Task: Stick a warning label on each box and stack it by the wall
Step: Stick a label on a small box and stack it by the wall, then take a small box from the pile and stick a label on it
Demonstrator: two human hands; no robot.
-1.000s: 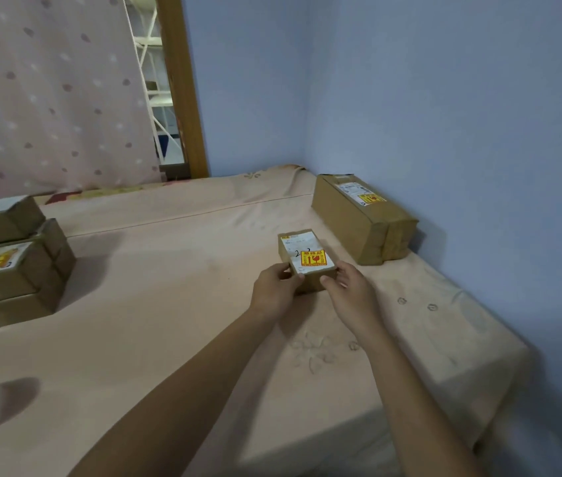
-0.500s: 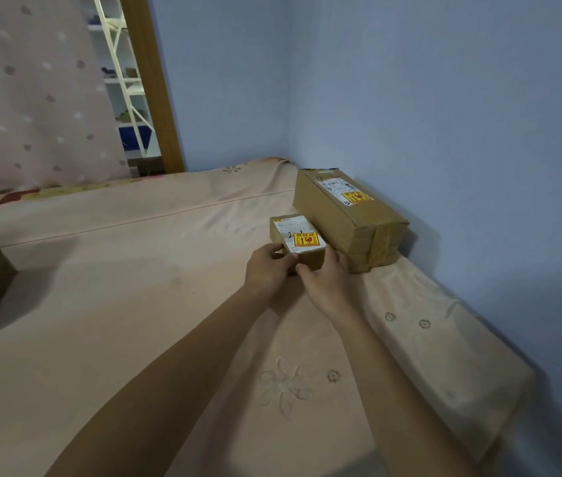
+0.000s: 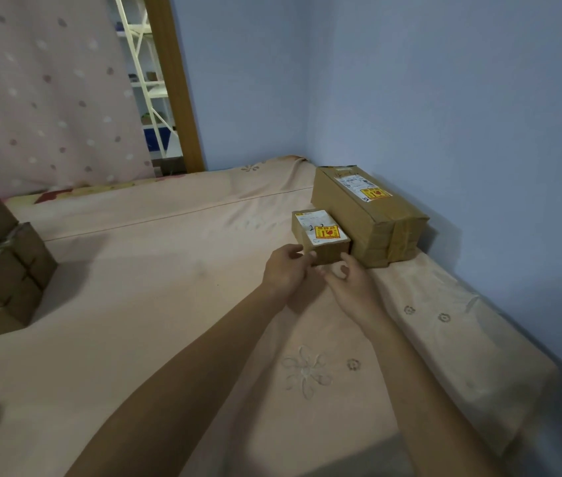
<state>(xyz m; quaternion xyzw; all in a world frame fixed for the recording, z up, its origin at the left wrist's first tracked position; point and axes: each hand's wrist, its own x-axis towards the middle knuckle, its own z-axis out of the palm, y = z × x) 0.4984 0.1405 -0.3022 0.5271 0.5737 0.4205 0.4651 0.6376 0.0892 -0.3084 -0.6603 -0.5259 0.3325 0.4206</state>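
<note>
Box (image 3: 320, 232) lies just beyond both hands: left hand (image 3: 283, 271) pinches its near corner; right hand (image 3: 350, 287) curls against its front, grip unclear.

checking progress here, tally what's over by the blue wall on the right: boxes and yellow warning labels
boxes: 2 (large box, small box)
yellow warning labels: 2 (large box's label, small box's label)
total: 4

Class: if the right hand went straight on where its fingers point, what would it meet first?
Most likely the small box, right ahead of the right hand; the larger box sits beside it. Depth is unclear.
</note>
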